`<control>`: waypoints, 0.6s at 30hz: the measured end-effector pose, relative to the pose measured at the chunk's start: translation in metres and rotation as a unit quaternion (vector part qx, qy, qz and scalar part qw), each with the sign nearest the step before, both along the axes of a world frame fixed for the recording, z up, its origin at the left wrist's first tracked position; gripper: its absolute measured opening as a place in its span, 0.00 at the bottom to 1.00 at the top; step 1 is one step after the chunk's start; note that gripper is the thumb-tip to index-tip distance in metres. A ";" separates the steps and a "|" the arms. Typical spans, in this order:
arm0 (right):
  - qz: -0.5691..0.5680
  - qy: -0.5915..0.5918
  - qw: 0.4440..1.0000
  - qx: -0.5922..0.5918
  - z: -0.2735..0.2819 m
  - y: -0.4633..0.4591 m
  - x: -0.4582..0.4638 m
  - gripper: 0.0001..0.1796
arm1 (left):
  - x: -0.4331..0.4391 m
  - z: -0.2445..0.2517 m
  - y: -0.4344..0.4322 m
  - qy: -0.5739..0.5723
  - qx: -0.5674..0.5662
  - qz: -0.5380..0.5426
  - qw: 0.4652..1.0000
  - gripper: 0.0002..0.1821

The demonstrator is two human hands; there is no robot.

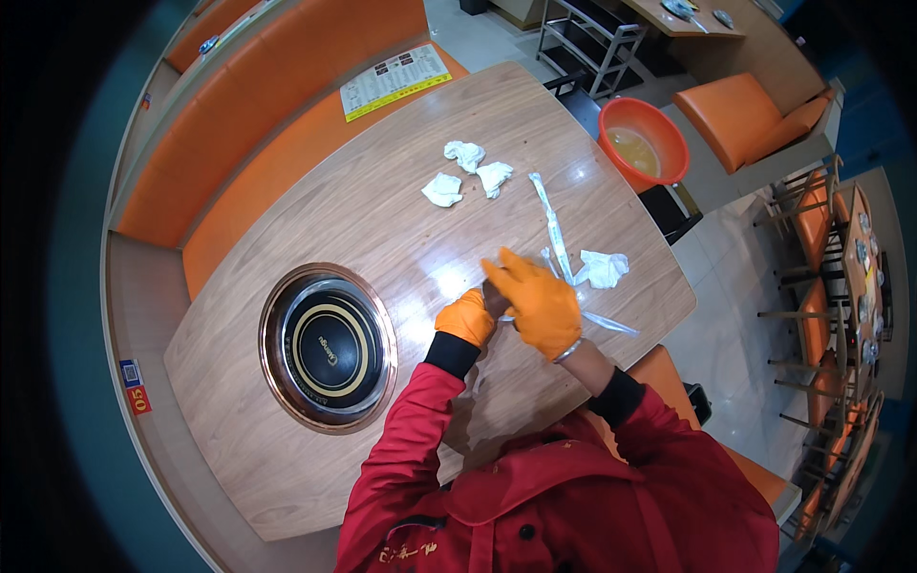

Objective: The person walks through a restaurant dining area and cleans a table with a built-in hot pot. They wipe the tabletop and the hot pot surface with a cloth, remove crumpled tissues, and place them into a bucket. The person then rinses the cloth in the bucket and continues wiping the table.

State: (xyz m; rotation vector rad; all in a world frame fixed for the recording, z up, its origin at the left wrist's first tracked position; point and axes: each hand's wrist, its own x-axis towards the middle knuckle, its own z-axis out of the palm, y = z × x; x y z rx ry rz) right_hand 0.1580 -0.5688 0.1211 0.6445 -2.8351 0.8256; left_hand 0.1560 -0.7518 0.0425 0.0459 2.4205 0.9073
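My left hand (466, 319), in an orange glove, is closed around a small dark brown item (494, 299), which is mostly hidden between the hands. Right beside it, my gloved right hand (542, 302) has its fingers stretched out over the item; whether it grips anything is hidden. Near the right hand lie a long clear plastic wrapper (551, 228), another wrapper strip (609, 324) and a crumpled white tissue (602, 269). Further up the wood-look table (401, 243) are more crumpled tissues: one at the top (465, 155), one to its right (494, 178) and one to its left (443, 190).
A round cooker (333, 351) with a copper-coloured rim is set into the table at left. Beyond the right edge stands an orange bucket (642, 143) holding murky liquid. An orange bench (286, 179) with a printed menu sheet (394, 80) borders the far side. A metal cart (594, 50) stands behind.
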 end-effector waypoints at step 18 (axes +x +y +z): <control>-0.024 -0.068 0.987 -0.146 0.032 -0.018 0.045 0.44 | 0.052 -0.021 -0.002 -0.351 0.592 0.346 0.638 0.18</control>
